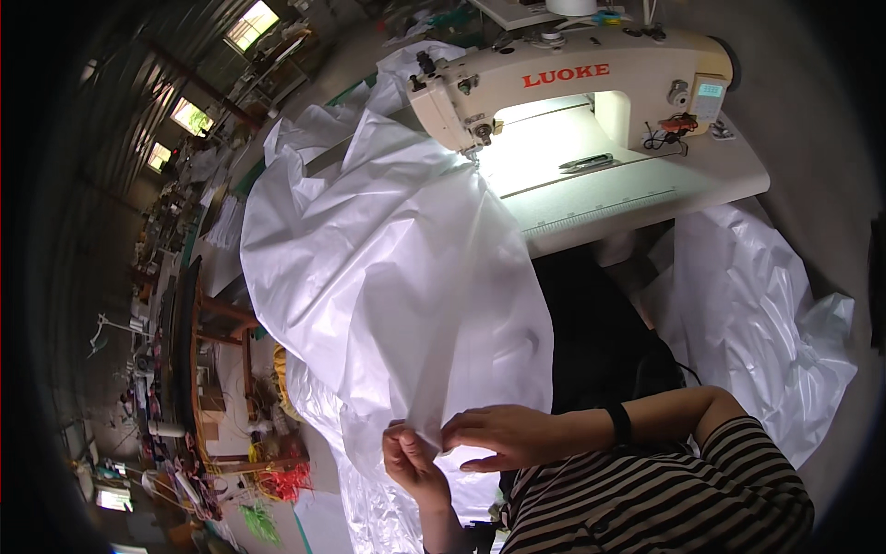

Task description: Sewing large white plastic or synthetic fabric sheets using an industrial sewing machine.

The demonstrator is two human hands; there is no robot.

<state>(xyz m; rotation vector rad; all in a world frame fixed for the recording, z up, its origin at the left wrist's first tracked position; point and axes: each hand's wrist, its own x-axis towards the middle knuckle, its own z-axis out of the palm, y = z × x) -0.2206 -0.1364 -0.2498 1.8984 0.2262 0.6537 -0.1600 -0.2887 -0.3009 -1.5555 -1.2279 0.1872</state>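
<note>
A large sheet of thin white fabric drapes from the needle area of a cream sewing machine down toward my lap. My left hand pinches the fabric's lower edge near the bottom centre. My right hand, with a dark band at the wrist, grips the same edge just to the right, fingers curled over it. The two hands sit close together, almost touching. My striped sleeve fills the lower right.
The sewing table is lit under the machine, with a small metal tool lying on it. More white fabric is heaped at the right. A wooden rack and cluttered workbenches line the left side.
</note>
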